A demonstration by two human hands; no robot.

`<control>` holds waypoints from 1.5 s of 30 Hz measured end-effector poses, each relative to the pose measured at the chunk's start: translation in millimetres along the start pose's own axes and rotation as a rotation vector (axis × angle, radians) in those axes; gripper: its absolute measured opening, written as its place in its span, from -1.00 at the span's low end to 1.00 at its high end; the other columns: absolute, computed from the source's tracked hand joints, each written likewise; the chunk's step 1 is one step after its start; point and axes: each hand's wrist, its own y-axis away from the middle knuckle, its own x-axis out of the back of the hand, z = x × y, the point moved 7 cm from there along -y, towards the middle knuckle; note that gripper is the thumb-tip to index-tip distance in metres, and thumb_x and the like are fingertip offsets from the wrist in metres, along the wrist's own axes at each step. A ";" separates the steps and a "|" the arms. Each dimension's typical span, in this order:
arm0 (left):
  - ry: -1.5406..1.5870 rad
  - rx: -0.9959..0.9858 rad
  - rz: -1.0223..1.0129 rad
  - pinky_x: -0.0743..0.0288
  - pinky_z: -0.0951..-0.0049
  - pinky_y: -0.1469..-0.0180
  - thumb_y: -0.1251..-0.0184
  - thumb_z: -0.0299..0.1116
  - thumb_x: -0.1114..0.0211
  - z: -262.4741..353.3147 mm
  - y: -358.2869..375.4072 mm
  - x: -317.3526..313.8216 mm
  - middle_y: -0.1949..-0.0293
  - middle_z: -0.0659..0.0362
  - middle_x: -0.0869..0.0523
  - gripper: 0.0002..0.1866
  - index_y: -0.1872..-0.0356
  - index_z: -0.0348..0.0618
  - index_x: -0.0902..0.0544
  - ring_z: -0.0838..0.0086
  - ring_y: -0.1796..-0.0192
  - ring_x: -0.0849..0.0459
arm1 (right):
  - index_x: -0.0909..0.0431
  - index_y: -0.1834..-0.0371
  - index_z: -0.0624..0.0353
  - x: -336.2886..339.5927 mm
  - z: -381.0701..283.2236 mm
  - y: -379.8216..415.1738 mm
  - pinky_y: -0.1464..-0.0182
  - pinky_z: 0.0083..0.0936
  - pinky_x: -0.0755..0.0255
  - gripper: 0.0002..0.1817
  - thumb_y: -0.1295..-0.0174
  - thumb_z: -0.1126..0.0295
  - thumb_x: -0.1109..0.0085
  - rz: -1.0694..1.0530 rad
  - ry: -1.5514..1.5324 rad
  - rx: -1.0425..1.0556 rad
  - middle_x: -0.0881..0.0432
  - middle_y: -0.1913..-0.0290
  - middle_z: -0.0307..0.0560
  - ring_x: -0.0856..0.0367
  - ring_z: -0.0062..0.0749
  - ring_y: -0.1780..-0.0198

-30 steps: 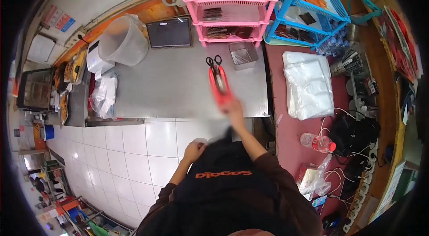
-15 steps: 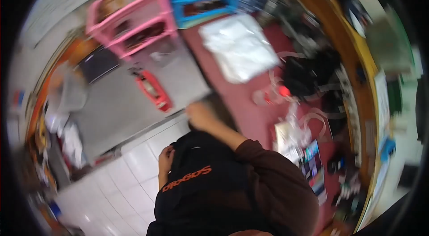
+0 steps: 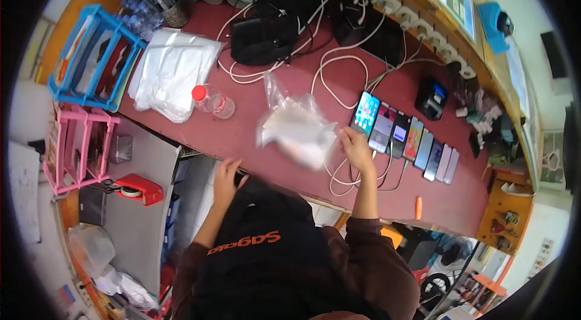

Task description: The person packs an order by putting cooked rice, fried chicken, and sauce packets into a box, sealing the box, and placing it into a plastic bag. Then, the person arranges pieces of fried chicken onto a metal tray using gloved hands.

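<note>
My right hand (image 3: 357, 148) is closed at the right end of a clear plastic bag (image 3: 302, 132) with pale contents, blurred over the red tabletop (image 3: 260, 165). What the bag contains I cannot make out. My left hand (image 3: 227, 179) is by the table's front edge, its thumb apart from the curved fingers and nothing visible in it. Just right of my right hand lies a row of phones, the first a lit phone (image 3: 365, 113). A clear bottle with a red cap (image 3: 213, 102) stands left of the bag.
A stack of clear plastic bags (image 3: 172, 75) lies by a blue rack (image 3: 91, 62). White cables (image 3: 330, 78) and a black pouch (image 3: 260, 40) are at the back. A red tape dispenser (image 3: 140, 190) sits on the grey side table (image 3: 136, 229). An orange marker (image 3: 419, 208) lies near the front edge.
My view has swung right, from the grey table to the red one. My right hand has moved away from my body and now grips the plastic bag. My left hand has come to the table edge.
</note>
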 end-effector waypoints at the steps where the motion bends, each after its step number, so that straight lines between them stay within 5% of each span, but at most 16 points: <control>1: 0.035 -0.079 0.035 -0.29 0.22 -0.09 0.15 -0.28 -0.42 26.6 -30.4 4.3 -0.07 0.01 -0.42 -0.43 0.01 -0.14 -0.46 0.13 -0.10 -0.40 | -0.39 0.54 0.26 5.9 4.9 2.1 0.47 -0.46 -0.27 -0.65 -0.30 0.23 0.10 -0.006 -0.062 0.017 -0.40 0.67 -0.11 -0.41 -0.47 0.58; 5: 0.132 -0.301 0.073 -0.18 0.14 -0.15 0.22 -0.26 -0.45 111.2 -115.2 -3.9 -0.07 0.00 -0.42 -0.29 -0.07 -0.18 -0.37 0.08 -0.11 -0.37 | -0.37 0.55 0.21 16.5 22.9 27.4 0.44 -0.60 -0.24 -0.65 -0.35 0.25 0.14 -0.008 -0.514 0.089 -0.35 0.64 -0.27 -0.35 -0.60 0.54; 6: 0.035 -0.273 -0.078 -0.18 0.17 -0.13 0.23 -0.27 -0.45 118.8 -123.7 -25.9 -0.07 0.01 -0.41 -0.28 -0.06 -0.17 -0.36 0.10 -0.09 -0.38 | -0.36 0.53 0.19 19.4 30.8 35.9 0.42 -0.65 -0.23 -0.66 -0.37 0.23 0.16 -0.007 -0.627 0.090 -0.33 0.61 -0.30 -0.34 -0.63 0.52; 7: -0.062 -0.239 -0.221 -0.18 0.19 -0.10 0.24 -0.27 -0.45 123.1 -126.8 -44.9 -0.07 0.02 -0.41 -0.28 -0.06 -0.16 -0.36 0.11 -0.08 -0.39 | -0.36 0.53 0.19 25.9 35.2 45.0 0.42 -0.65 -0.23 -0.66 -0.37 0.23 0.16 -0.001 -0.629 0.090 -0.33 0.61 -0.30 -0.34 -0.63 0.52; 11: -0.175 -0.101 -0.242 -0.18 0.23 -0.05 0.28 -0.29 -0.45 127.4 -127.4 -66.6 -0.04 0.04 -0.41 -0.28 -0.04 -0.15 -0.35 0.16 -0.06 -0.41 | -0.35 0.53 0.18 56.6 75.5 76.1 0.44 -0.67 -0.20 -0.67 -0.36 0.25 0.16 0.140 -0.638 0.006 -0.30 0.61 -0.31 -0.31 -0.65 0.51; 14: -0.306 -0.117 -0.018 -0.18 0.18 -0.05 0.29 -0.31 -0.46 127.7 -127.4 -56.1 -0.06 0.03 -0.38 -0.30 0.01 -0.15 -0.35 0.22 -0.09 -0.41 | -0.36 0.53 0.19 82.3 101.8 88.8 0.44 -0.66 -0.20 -0.68 -0.36 0.26 0.15 0.184 -0.570 -0.003 -0.33 0.60 -0.31 -0.30 -0.66 0.51; 16: -0.139 0.153 -0.088 -0.32 0.20 0.11 0.25 -0.34 -0.45 95.3 -126.5 -62.7 0.09 0.00 -0.49 -0.36 0.06 -0.18 -0.35 0.17 0.08 -0.53 | -0.37 0.53 0.20 99.0 110.0 92.9 0.44 -0.66 -0.20 -0.67 -0.36 0.27 0.16 0.259 -0.458 0.002 -0.34 0.59 -0.32 -0.30 -0.67 0.51; 23: 0.270 0.204 -0.252 -0.38 0.27 0.51 0.08 -0.47 -0.34 95.5 -88.1 -72.1 0.60 0.06 -0.56 -0.50 0.06 -0.20 -0.36 0.08 0.54 -0.55 | -0.38 0.53 0.21 98.6 113.3 87.7 0.43 -0.67 -0.21 -0.68 -0.36 0.30 0.17 0.234 -0.442 -0.019 -0.35 0.60 -0.32 -0.31 -0.67 0.51; 25: 0.104 -0.145 -0.173 -0.38 0.24 0.47 0.03 -0.51 -0.26 113.9 -69.8 -78.3 0.58 0.06 -0.57 -0.50 -0.02 -0.16 -0.37 0.16 0.52 -0.56 | -0.40 0.50 0.20 85.1 110.7 83.2 0.43 -0.66 -0.24 -0.69 -0.36 0.29 0.17 0.143 -0.451 -0.013 -0.41 0.58 -0.30 -0.35 -0.67 0.51; 30: -0.034 -0.171 -0.238 -0.29 0.30 0.26 0.06 -0.46 -0.27 162.9 -47.2 -90.2 0.44 0.09 -0.60 -0.36 -0.17 -0.17 -0.34 0.26 0.34 -0.57 | -0.41 0.41 0.21 -2.5 62.0 83.2 0.31 -0.58 -0.41 -0.68 -0.37 0.22 0.20 -0.462 -0.855 -0.105 -0.54 0.41 -0.17 -0.48 -0.54 0.39; 34: -0.105 -0.104 -0.285 -0.27 0.32 0.26 0.01 -0.38 -0.26 168.2 -43.7 -113.9 0.43 0.07 -0.61 -0.37 -0.17 -0.26 -0.32 0.26 0.33 -0.57 | -0.42 0.42 0.20 -35.6 78.2 41.2 0.30 -0.58 -0.41 -0.67 -0.36 0.19 0.17 -0.352 -0.629 0.222 -0.53 0.41 -0.17 -0.47 -0.56 0.33; 36: -0.130 -0.214 -0.246 -0.25 0.34 0.25 -0.05 -0.27 -0.24 186.8 -49.1 -107.1 0.44 0.07 -0.61 -0.37 -0.18 -0.32 -0.32 0.26 0.34 -0.57 | -0.44 0.44 0.18 -0.2 68.4 29.0 0.39 -0.59 -0.33 -0.67 -0.35 0.19 0.15 0.105 -0.732 0.213 -0.48 0.50 -0.24 -0.42 -0.60 0.43; 39: -0.159 -0.235 -0.203 -0.22 0.33 0.27 -0.09 -0.23 -0.21 188.2 -48.8 -109.8 0.44 0.08 -0.60 -0.37 -0.19 -0.31 -0.31 0.28 0.35 -0.57 | -0.47 0.46 0.20 -3.6 73.0 27.3 0.45 -0.56 -0.28 -0.69 -0.33 0.23 0.12 -0.180 -0.370 0.044 -0.46 0.60 -0.25 -0.38 -0.61 0.53; 45: -0.195 -0.227 -0.175 -0.21 0.30 0.29 -0.08 -0.27 -0.22 171.7 -36.3 -117.5 0.40 0.10 -0.60 -0.35 -0.23 -0.23 -0.27 0.32 0.36 -0.57 | -0.47 0.69 0.27 -52.4 82.6 4.4 0.54 -0.55 -0.31 -0.55 -0.21 0.12 -0.07 -0.088 -0.059 0.249 -0.47 0.71 -0.15 -0.42 -0.55 0.65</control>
